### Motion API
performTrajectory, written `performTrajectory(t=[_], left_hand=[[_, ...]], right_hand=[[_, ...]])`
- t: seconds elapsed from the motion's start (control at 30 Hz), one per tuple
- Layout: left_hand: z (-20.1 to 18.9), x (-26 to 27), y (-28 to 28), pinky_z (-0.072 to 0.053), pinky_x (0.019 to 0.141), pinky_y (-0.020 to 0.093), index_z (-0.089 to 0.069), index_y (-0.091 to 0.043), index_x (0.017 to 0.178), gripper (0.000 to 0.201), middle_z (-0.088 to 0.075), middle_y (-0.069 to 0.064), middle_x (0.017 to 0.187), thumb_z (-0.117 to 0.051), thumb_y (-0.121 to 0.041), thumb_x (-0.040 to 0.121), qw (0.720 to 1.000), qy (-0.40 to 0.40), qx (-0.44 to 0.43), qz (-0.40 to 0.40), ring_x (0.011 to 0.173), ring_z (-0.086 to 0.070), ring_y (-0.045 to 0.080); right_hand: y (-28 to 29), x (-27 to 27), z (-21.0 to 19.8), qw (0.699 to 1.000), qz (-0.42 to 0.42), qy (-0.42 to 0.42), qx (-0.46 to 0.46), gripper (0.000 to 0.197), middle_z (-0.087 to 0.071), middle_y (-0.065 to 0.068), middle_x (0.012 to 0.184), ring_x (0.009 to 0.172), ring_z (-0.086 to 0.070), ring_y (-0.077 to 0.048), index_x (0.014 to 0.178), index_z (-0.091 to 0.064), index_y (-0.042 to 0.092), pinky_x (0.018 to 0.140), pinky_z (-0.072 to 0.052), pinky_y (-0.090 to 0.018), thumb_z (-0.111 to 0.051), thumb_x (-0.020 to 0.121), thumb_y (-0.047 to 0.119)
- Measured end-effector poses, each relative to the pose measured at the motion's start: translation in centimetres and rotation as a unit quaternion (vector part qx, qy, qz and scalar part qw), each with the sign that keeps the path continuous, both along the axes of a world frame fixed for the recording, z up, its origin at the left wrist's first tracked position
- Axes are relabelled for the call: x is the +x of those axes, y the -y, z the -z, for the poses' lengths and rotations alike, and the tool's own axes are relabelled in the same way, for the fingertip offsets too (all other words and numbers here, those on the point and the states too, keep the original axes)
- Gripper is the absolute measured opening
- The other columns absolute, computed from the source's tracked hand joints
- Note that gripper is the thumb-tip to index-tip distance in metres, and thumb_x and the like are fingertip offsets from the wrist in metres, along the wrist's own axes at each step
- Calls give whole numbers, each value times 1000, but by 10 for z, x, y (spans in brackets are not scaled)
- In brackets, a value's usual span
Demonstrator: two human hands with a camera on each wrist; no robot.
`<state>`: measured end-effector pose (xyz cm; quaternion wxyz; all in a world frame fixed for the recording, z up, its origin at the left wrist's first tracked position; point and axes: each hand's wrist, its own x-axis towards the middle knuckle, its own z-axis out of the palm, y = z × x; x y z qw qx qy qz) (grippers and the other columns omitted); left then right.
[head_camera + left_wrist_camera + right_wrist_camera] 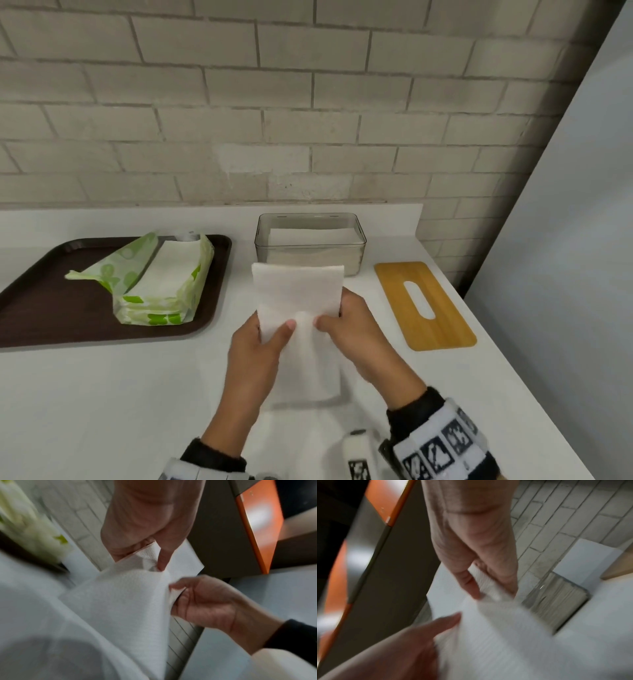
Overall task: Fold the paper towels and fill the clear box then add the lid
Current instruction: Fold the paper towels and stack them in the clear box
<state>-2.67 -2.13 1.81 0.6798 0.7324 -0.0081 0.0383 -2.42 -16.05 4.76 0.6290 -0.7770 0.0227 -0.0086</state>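
Observation:
Both hands hold one white paper towel [298, 294] above the counter, in front of the clear box [260, 236]. My left hand [274, 334] pinches its lower left part, thumb on top. My right hand [334, 318] pinches it just to the right, the two thumbs almost touching. The sheet stands up past the fingers and hangs down below them. In the left wrist view the left hand [154, 555] and right hand [181, 592] both grip the towel [123, 595]. The clear box holds a stack of folded towels. The wooden lid [448, 325] with a slot lies flat to its right.
A dark brown tray [51, 308] at the left carries an opened green-and-white pack of paper towels [164, 281]. A brick wall stands behind the counter. The counter's right edge runs diagonally past the lid, beside a grey panel [565, 240].

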Motion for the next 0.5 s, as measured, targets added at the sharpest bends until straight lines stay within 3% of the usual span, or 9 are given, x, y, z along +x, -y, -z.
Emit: performTrajectory(t=[0.07, 0.13, 0.2, 0.3, 0.43, 0.5], left_hand=[[1, 0, -14, -48, 65, 23, -61, -34, 93, 16, -68, -12, 91, -64, -19, 87, 1000, -7, -8, -16, 84, -65, 9], [6, -2, -32, -47, 66, 24, -63, -27, 98, 15, -69, -9, 92, -64, -16, 87, 998, -30, -30, -41, 84, -65, 11], [15, -5, -50, -49, 70, 30, -65, -22, 102, 16, -71, -4, 95, -64, -16, 87, 996, -56, -40, -65, 86, -67, 18], [27, -13, -73, -52, 79, 39, -68, -20, 97, 12, -74, 0, 92, -65, -18, 86, 991, -80, -46, -96, 87, -69, 24], [31, -23, -89, -51, 82, 43, -67, -19, 98, 12, -73, 4, 94, -67, -20, 85, 987, -94, -51, -122, 88, -67, 28], [30, -26, -91, -51, 81, 43, -66, -19, 99, 13, -72, 4, 94, -66, -20, 86, 986, -98, -54, -122, 87, -67, 29]], right_hand=[[16, 22, 6, 999, -10, -21, -24, 44, -64, 4, 89, 78, -61, -9, 105, -58, 17, 66, -50, -15, -43, 80, -15], [42, 53, 20, 991, 68, -28, -108, 42, -60, -1, 92, 79, -55, -13, 106, -60, 11, 58, -41, -15, -37, 81, -15], [72, 80, 33, 967, 116, -51, -221, 36, -58, -9, 105, 98, -55, -22, 115, -57, 3, 68, -43, -19, -38, 87, -9], [98, 103, 50, 903, 48, -158, -398, 39, -48, -18, 134, 123, -47, -31, 130, -45, -2, 98, -40, -31, -48, 93, 8], [92, 111, 59, 790, -2, -239, -565, 59, -52, -10, 127, 120, -49, -29, 127, -46, 7, 100, -40, -39, -66, 81, 40], [88, 114, 61, 777, -3, -259, -574, 58, -51, -8, 129, 123, -46, -30, 126, -46, 8, 104, -34, -43, -68, 82, 38]])
